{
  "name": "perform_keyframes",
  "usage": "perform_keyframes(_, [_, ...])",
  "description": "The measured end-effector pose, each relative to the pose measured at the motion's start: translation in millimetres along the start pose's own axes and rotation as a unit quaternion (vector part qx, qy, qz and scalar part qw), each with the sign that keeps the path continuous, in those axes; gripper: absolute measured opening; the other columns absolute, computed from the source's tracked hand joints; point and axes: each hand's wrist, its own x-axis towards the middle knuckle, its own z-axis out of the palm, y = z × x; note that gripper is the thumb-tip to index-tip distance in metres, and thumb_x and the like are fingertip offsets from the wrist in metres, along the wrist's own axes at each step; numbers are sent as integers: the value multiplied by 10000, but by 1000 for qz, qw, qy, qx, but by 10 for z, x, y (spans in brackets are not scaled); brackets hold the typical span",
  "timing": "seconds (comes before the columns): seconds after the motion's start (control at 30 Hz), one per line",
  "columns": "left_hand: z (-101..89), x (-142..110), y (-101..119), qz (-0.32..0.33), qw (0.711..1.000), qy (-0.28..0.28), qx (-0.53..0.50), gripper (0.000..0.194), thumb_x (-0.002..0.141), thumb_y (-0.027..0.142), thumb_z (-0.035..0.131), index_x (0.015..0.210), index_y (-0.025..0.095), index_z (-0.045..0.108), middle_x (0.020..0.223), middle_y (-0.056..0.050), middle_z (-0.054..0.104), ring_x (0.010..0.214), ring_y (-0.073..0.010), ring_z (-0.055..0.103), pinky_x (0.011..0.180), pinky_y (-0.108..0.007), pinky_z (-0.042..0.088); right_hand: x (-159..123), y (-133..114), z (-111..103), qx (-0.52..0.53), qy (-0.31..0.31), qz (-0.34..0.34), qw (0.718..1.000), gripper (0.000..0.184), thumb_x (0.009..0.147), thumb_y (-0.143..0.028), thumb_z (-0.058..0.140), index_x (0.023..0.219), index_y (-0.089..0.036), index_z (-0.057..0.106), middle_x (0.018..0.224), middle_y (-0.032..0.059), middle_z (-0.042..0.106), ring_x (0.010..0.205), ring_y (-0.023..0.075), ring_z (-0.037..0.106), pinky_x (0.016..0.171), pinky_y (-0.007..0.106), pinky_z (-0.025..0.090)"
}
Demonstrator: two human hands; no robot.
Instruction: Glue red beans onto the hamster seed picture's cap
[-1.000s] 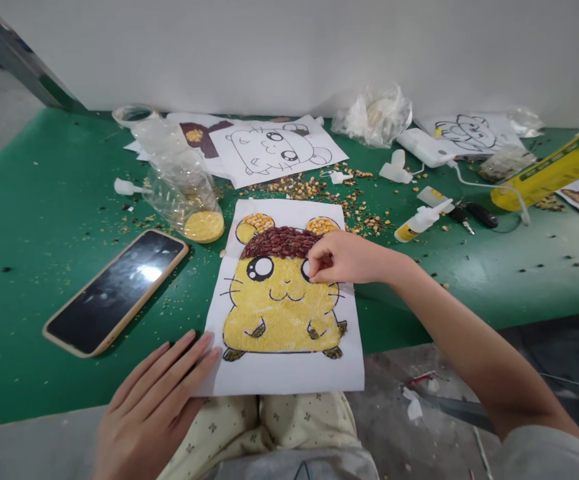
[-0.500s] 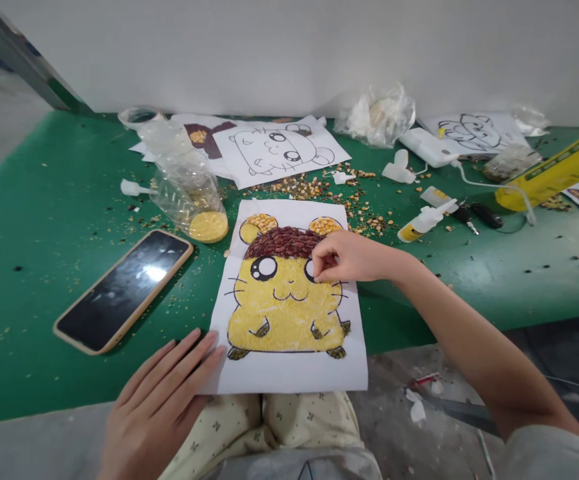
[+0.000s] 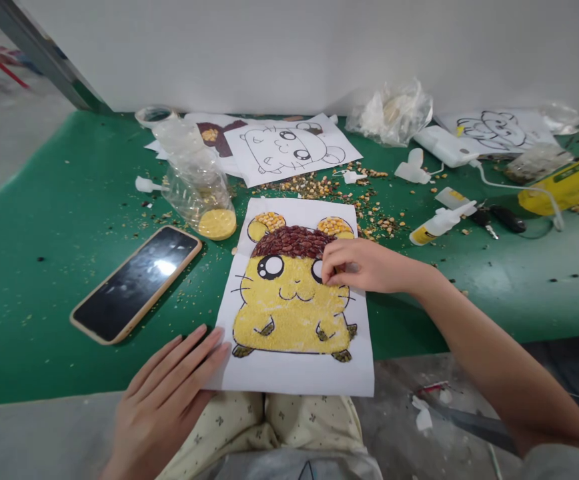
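A sheet of paper with a hamster picture lies in front of me, partly past the table's front edge. Yellow grains cover the hamster's face and body, dark red beans its head top, corn kernels its ears, and green bits its paws. My left hand rests flat with fingers stretched out, fingertips on the paper's lower left edge. Over the hamster's right-side eye, my right hand is closed in a pinch touching the picture. Whatever may be between those fingertips is hidden.
A phone lies at left beside a tilted plastic bottle holding yellow grains. Loose kernels are scattered behind the paper, near another hamster drawing. At right are a glue bottle, keys, a white device and a yellow tube.
The view has shifted a little, so things on the table appear farther right. My right hand stays at the eye, its fingers slightly differently curled. My left hand keeps its place on the paper.
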Motion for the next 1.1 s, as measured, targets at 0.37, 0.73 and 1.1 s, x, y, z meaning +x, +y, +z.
perform_keyframes(0.37, [0,21,5,4,1000,-3,0,540,793,97,613,1308,208,496,1211,-61,631,1129,-245,572,1037,-423,398,14,24,14,4,5,-4,1000,109,839,-193,568,770,-186,651,824,30,610,789,145,544,710,255,381])
perform_keyframes(0.73, [15,6,0,3,1000,-6,4,528,805,124,604,1311,220,491,1227,-44,622,1136,-238,570,1052,-409,387,-2,17,-3,12,2,5,1000,92,835,-192,564,770,-177,627,818,35,599,774,146,538,716,261,392])
perform_keyframes(1.1, [6,-4,-1,1,1000,-4,0,525,800,122,608,1304,223,499,1216,-42,629,1135,-239,571,1052,-410,388,-11,-6,-21,33,-8,3,999,102,834,-174,550,772,-178,631,812,32,607,769,144,548,712,261,398])
